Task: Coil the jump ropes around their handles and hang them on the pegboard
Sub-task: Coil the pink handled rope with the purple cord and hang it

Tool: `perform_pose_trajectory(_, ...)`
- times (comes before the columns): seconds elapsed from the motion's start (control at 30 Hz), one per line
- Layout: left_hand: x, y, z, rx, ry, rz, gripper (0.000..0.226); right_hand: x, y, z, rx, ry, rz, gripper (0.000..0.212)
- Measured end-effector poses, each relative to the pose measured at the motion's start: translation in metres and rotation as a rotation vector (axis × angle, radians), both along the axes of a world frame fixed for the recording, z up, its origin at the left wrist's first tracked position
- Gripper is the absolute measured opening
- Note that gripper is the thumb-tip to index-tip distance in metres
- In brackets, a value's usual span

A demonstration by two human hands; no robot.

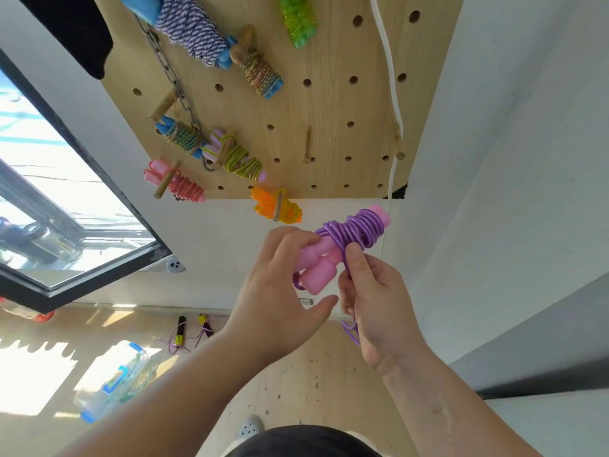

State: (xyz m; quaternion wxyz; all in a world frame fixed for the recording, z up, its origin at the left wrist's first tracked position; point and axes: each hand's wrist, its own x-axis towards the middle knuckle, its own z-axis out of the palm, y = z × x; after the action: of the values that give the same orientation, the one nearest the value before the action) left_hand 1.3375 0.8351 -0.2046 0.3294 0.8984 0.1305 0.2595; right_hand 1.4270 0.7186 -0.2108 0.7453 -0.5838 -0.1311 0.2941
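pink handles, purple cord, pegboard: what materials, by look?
Smooth pink jump-rope handles: likely moulded plastic, uniform colour with soft sheen. Glossy purple cord coiled round them: looks like PVC or similar vinyl, bright highlights along each turn. Light wooden pegboard: wood or wood veneer, visible grain, matt; can't tell solid from ply.

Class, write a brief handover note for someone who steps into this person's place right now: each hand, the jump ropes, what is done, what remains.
Left hand: grips the pink handles, held side by side.
Right hand: pinches the purple rope, mostly coiled round the handles; a loose tail hangs below.
Done: several coiled ropes hang on the pegboard, the orange one lowest.
Left: wind in the tail, then hang this rope, perhaps on the bare peg. Another rope appears to lie uncoiled on the floor.
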Motion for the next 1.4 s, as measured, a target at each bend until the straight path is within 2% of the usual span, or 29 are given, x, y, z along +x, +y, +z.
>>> perform_pose_trajectory(0.13,0.009,0.011,0.001,0.197,-0.133,0.109,0.052,-0.004,0.0,0.005,-0.021,-0.065,0.063,0.041)
perform_pose_trajectory(0.2,0.008,0.012,0.007,0.213,-0.187,0.141,0.049,-0.004,-0.004,0.007,-0.013,-0.137,0.116,0.037)
perform_pose_trajectory(0.27,0.006,0.01,0.017,-0.016,-0.167,0.176,0.05,-0.001,-0.008,0.009,0.004,-0.21,0.168,0.031)
perform_pose_trajectory(0.47,0.007,0.007,0.02,-1.153,0.048,-0.013,0.061,0.015,-0.014,0.002,0.025,-0.27,0.189,0.013)
perform_pose_trajectory(0.57,0.002,0.006,0.018,-1.42,0.147,-0.16,0.049,0.021,-0.022,0.0,0.061,-0.361,0.236,0.008)
perform_pose_trajectory(0.63,0.0,0.006,0.015,-1.514,0.172,-0.229,0.043,0.024,-0.027,0.003,0.042,-0.4,0.256,0.022)
perform_pose_trajectory(0.7,-0.001,0.006,0.011,-1.563,0.187,-0.289,0.047,0.026,-0.029,0.006,-0.003,-0.418,0.256,0.029)
perform_pose_trajectory(0.8,-0.002,0.005,0.012,-1.516,0.186,-0.281,0.04,0.023,-0.027,0.007,-0.076,-0.465,0.2,0.021)
perform_pose_trajectory(0.9,0.002,-0.001,0.016,-1.116,0.187,-0.084,0.05,0.018,-0.023,0.003,-0.098,-0.455,0.076,0.009)
perform_pose_trajectory(0.97,0.007,-0.009,0.016,-0.867,0.136,0.054,0.049,0.012,-0.018,0.004,-0.106,-0.412,0.02,0.018)
perform_pose_trajectory(1.07,0.01,-0.02,0.016,-0.792,0.011,0.133,0.044,0.002,-0.011,0.011,-0.087,-0.375,0.011,0.032)
perform_pose_trajectory(1.13,0.012,-0.019,0.019,-0.824,-0.022,0.149,0.039,0.001,-0.012,0.014,-0.093,-0.383,0.069,0.026)
perform_pose_trajectory(1.2,0.012,-0.014,0.023,-0.957,-0.003,0.187,0.037,0.006,-0.015,0.013,-0.091,-0.409,0.143,0.027)
perform_pose_trajectory(1.33,0.013,-0.01,0.028,-1.358,0.137,0.093,0.062,0.02,-0.015,0.006,-0.057,-0.351,0.218,0.037)
perform_pose_trajectory(1.4,0.013,-0.01,0.028,-1.496,0.226,0.026,0.066,0.026,-0.016,0.003,-0.031,-0.298,0.248,0.043)
